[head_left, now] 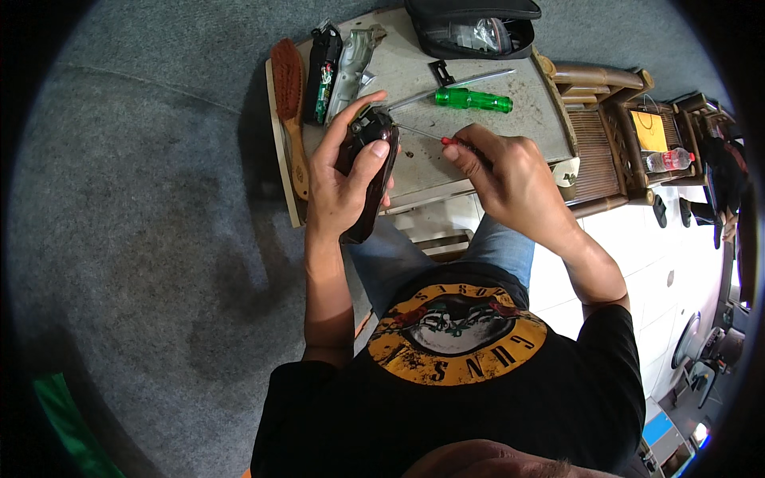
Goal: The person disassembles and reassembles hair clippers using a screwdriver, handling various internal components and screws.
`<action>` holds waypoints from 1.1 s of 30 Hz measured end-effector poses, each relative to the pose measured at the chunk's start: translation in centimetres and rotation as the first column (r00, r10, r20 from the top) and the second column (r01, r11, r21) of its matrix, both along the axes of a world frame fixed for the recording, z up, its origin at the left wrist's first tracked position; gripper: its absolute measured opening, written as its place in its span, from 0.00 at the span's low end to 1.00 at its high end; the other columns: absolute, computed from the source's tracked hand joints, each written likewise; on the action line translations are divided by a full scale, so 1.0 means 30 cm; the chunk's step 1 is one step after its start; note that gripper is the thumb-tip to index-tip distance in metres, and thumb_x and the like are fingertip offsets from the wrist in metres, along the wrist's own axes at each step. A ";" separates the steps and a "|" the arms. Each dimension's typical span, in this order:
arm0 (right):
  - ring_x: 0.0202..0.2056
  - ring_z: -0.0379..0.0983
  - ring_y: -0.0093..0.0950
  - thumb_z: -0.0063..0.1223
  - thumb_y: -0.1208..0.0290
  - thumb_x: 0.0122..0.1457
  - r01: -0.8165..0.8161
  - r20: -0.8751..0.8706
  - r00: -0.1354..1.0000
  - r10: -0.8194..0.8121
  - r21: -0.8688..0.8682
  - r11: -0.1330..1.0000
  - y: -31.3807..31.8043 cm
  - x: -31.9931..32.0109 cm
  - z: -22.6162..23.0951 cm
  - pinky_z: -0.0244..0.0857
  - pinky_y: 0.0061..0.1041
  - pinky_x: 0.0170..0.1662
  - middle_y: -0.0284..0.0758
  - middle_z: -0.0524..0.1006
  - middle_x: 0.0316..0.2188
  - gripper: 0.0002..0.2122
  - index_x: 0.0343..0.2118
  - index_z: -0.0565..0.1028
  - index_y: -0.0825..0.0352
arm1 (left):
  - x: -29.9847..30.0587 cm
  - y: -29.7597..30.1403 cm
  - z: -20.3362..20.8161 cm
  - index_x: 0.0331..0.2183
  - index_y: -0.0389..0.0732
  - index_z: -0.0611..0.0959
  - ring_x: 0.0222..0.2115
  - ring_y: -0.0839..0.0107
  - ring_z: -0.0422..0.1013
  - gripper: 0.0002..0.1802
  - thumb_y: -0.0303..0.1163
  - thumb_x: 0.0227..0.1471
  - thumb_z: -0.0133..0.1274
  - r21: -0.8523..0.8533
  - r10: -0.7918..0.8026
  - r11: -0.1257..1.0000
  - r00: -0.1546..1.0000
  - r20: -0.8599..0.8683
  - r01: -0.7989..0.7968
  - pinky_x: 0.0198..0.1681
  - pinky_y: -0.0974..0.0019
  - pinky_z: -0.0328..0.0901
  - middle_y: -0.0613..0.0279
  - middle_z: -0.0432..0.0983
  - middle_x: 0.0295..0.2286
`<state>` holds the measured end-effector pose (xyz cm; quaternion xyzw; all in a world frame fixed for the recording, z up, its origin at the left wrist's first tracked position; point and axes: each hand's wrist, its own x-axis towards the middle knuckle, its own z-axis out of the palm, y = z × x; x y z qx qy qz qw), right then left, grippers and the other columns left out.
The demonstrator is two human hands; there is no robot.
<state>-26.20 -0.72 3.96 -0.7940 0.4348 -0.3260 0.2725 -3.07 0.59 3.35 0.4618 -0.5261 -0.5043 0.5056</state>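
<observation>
Left hand (335, 191) curls around a dark reddish-brown hair clipper (378, 187), thumb laid across its front, holding it tilted above the near edge of the desk (430, 171) with its head pointing away from the person. Right hand (506, 175) pinches a slim screwdriver (448, 141) with a red collar between thumb and fingers, its shaft slanting to the clipper's head, though contact at the tip is too small to tell. Around the hands, the desk carries a wooden brush (289, 88), an opened black clipper (322, 72), a grey shell (351, 68), a green handle (474, 100) and an open black case (478, 32).
</observation>
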 end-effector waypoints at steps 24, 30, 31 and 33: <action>0.20 0.77 0.40 0.56 0.66 0.66 -0.039 -0.228 0.971 -0.077 -0.465 0.884 -0.001 0.002 -0.042 0.70 0.36 0.24 0.38 0.77 0.25 0.09 0.43 0.76 0.67 | -0.006 -0.005 -0.006 0.63 0.42 0.73 0.18 0.77 0.74 0.30 0.41 0.62 0.53 -0.042 0.010 0.999 0.998 0.065 -0.008 0.18 0.73 0.70 0.55 0.80 0.31; 0.23 0.80 0.38 0.53 0.69 0.69 -0.061 -0.034 0.998 0.057 -0.143 0.988 0.018 0.003 -0.016 0.69 0.36 0.24 0.42 0.81 0.24 0.10 0.44 0.79 0.69 | 0.001 -0.003 -0.005 0.62 0.42 0.75 0.21 0.80 0.73 0.30 0.38 0.60 0.58 -0.027 -0.012 1.000 0.999 0.030 0.013 0.19 0.74 0.71 0.63 0.78 0.29; 0.22 0.80 0.37 0.53 0.68 0.69 -0.066 0.035 0.997 0.070 -0.112 0.992 0.013 0.002 -0.020 0.69 0.36 0.25 0.44 0.81 0.24 0.10 0.44 0.80 0.70 | 0.000 -0.002 -0.004 0.61 0.42 0.75 0.21 0.81 0.73 0.30 0.38 0.60 0.57 -0.027 -0.014 1.000 0.999 0.034 0.015 0.20 0.74 0.71 0.64 0.78 0.29; 0.20 0.78 0.35 0.53 0.67 0.70 -0.098 0.179 0.978 0.106 -0.050 0.994 -0.001 0.003 -0.037 0.68 0.35 0.24 0.44 0.81 0.24 0.11 0.43 0.81 0.71 | -0.001 0.000 0.001 0.61 0.41 0.75 0.21 0.81 0.73 0.30 0.37 0.60 0.57 -0.027 -0.016 0.999 0.999 0.042 0.018 0.20 0.74 0.71 0.64 0.78 0.29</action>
